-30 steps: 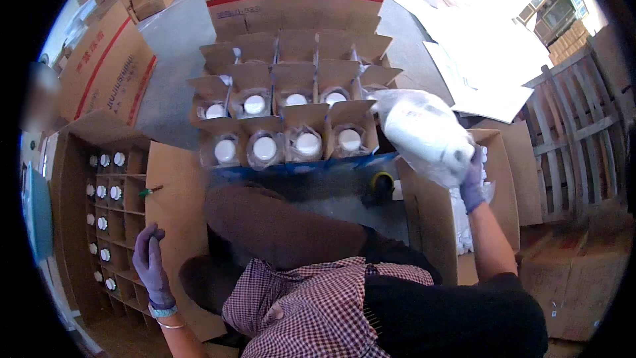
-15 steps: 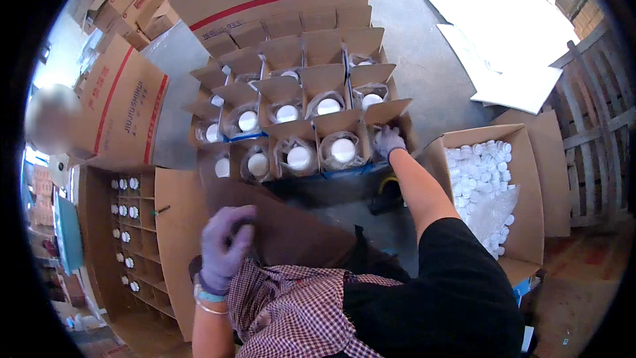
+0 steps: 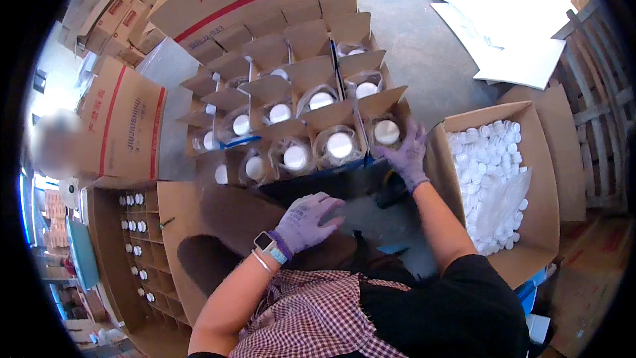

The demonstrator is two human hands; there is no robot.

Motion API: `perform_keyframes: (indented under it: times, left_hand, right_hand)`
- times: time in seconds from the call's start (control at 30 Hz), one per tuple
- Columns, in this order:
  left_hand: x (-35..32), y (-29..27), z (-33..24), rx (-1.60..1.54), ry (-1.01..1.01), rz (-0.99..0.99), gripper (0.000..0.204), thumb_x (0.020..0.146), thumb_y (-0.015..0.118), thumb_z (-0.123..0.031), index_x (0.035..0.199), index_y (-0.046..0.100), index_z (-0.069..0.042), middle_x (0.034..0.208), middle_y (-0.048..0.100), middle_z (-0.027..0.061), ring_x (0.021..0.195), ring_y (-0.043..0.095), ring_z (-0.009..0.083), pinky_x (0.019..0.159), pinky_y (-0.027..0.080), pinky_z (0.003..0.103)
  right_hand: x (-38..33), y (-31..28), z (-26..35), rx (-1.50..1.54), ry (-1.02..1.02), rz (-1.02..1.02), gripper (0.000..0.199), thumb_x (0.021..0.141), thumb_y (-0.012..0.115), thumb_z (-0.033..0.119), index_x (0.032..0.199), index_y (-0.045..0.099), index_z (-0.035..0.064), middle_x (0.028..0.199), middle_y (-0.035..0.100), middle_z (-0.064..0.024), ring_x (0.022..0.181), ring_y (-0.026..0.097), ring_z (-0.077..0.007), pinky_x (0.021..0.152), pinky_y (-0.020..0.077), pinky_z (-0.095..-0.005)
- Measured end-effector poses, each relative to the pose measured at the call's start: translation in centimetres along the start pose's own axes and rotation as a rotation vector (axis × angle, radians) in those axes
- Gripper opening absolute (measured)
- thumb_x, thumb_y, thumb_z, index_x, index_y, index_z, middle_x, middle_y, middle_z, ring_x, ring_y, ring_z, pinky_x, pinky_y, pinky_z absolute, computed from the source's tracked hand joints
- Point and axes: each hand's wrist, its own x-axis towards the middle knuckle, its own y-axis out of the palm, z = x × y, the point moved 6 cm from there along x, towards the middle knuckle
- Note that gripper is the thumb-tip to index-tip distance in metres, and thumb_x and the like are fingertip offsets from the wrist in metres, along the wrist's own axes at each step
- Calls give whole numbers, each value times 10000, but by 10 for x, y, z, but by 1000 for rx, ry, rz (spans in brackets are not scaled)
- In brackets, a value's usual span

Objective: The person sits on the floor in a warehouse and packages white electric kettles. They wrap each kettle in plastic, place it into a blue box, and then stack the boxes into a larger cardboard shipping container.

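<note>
Right hand [image 3: 405, 157] in a purple glove reaches forward to the near right corner of the divided carton [image 3: 291, 73], fingers spread and laid on the rim of the corner cell, just beside the wrapped bottle [image 3: 386, 132] with a white cap that stands in it; grip loose, not closed on anything. Left hand [image 3: 306, 220], also in a purple glove, lies palm down with fingers bent on the dark surface [image 3: 344, 189] just in front of the carton's near edge; grip relaxed, holding nothing as far as I can see. Smartwatch [image 3: 266, 242] and thin bracelet on the left wrist.

The carton sits in front of the person on the floor, cardboard dividers standing up, most near cells filled with plastic-wrapped white-capped bottles, upright. Back cells look open, contents hard to tell.

To the right, touching or just beside the carton, an open cardboard box [image 3: 530, 179] filled with loose white caps [image 3: 483, 166] and a clear plastic bag. To the left a closed brown box with red stripes [image 3: 126, 122], and below it a flat open carton [image 3: 119, 258] with rows of small white-capped bottles in cells. White cardboard sheets [image 3: 503, 20] on the grey floor at upper right. Person wears a checked shirt and a black apron
</note>
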Motion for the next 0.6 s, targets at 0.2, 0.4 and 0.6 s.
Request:
perform_keyframes:
  times: [0.2,0.4,0.6]
  left_hand:
    - [15,-11,-34,47,122,5,463,886,684,-349,1245,625,-62,1160,632,166,1077,618,369,936,502,445]
    - [91,-2,17,251,-16,65,696,851,718,-382,1414,485,-46,1407,507,197,1255,530,393,1054,430,487]
    - [167,33,66,439,65,14,949,769,777,-367,1534,317,-48,1586,336,185,1450,345,374,1172,296,514]
  right_hand:
    - [6,17,24,-207,146,158,1255,541,872,617,1546,280,154,1456,345,-230,1376,331,-429,1157,236,-598]
    - [14,20,5,-132,245,224,1294,506,876,670,1549,284,186,1488,315,-252,1405,280,-458,1177,173,-599]
    - [2,30,21,-171,242,107,1238,524,883,590,1534,286,194,1466,338,-202,1399,292,-416,1157,218,-595]
